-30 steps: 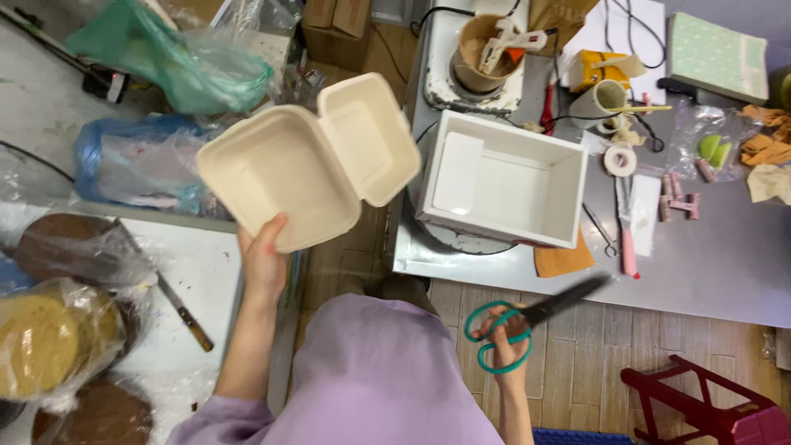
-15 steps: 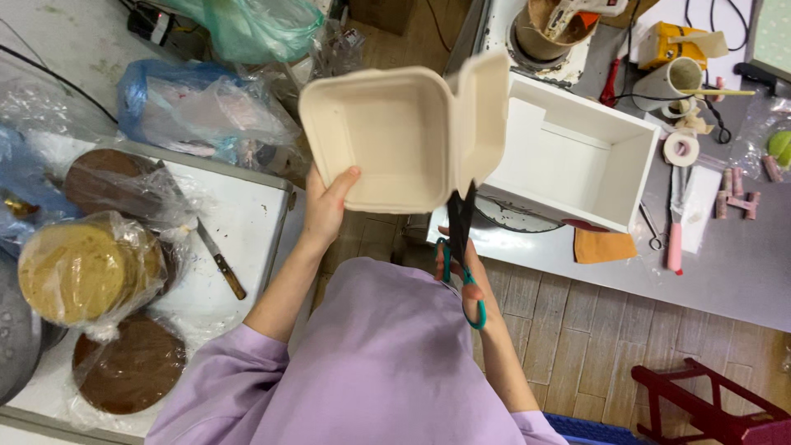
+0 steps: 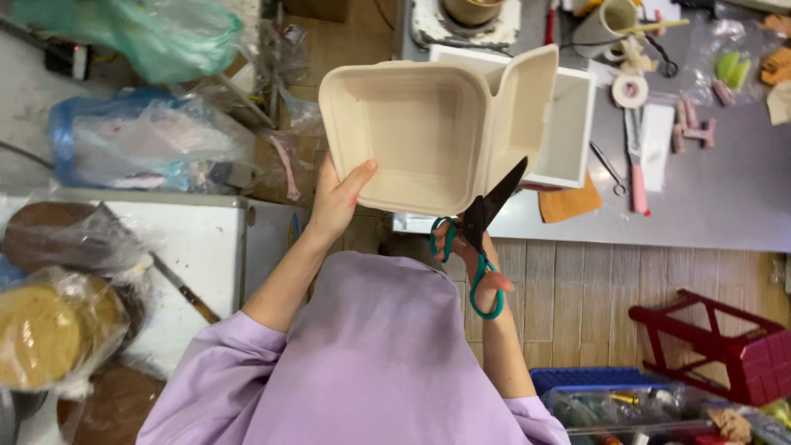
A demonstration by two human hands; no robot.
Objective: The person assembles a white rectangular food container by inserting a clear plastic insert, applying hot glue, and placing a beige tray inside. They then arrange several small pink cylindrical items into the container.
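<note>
Clamshell box [image 3: 412, 136] hides scissors [image 3: 482, 231] blade tips; fingers [image 3: 362, 177] behind.

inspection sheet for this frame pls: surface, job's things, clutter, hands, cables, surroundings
Surface: grey table, crowded along its far edge.
Job's things: open beige clamshell box; teal-handled scissors, blades at the box's near edge.
Clutter: white open box, tape roll, orange cloth, plastic bags.
Hands: left hand grips the clamshell; right hand holds the scissors.
Cables: nothing seen clearly.
Surroundings: wood floor, red stool, wrapped round cakes.
</note>
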